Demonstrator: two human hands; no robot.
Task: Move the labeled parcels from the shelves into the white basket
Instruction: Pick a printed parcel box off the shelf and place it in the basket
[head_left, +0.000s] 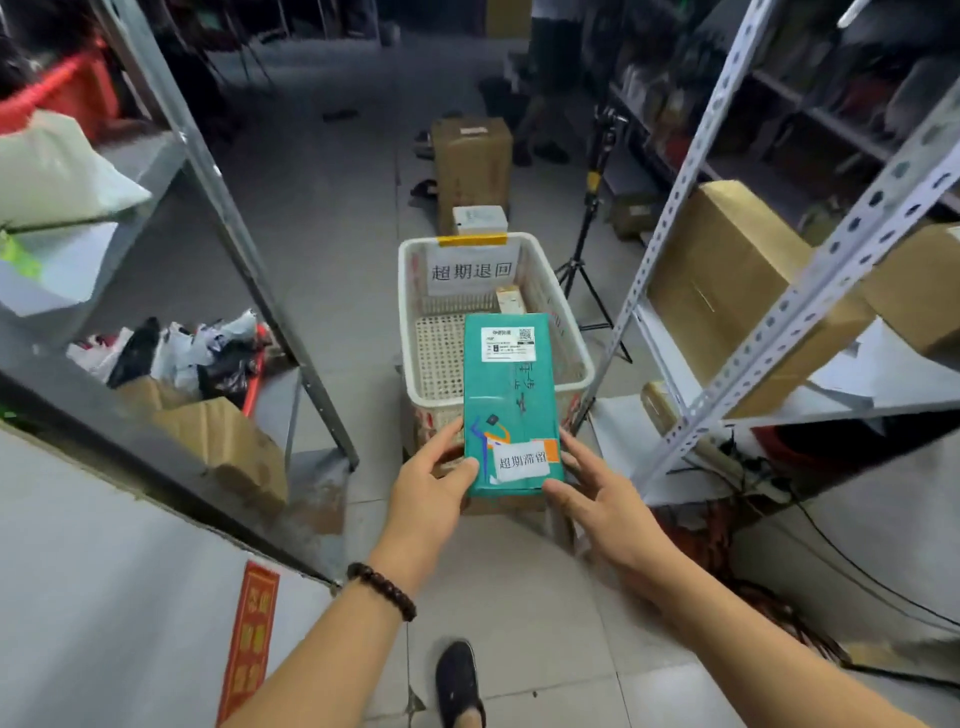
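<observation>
A flat teal parcel (511, 400) with a white shipping label and a white paper tag hangs over the near rim of the white basket (576, 338). My left hand (434, 483) grips its near left corner, thumb on top. My right hand (597, 493) touches the near right corner, its fingers spread and nearly straight. The basket stands on the floor in the aisle, with a paper sign on its far wall. Inside it, a small pale box (510, 299) lies at the far end.
Metal shelving flanks the aisle: a left rack post (244, 249) and a right rack (810, 291) holding cardboard boxes (727, 280). A tall carton (471, 166) stands behind the basket, a tripod (587, 260) at its right. Bags and boxes (197, 364) lie low left. My shoe (457, 680) is below.
</observation>
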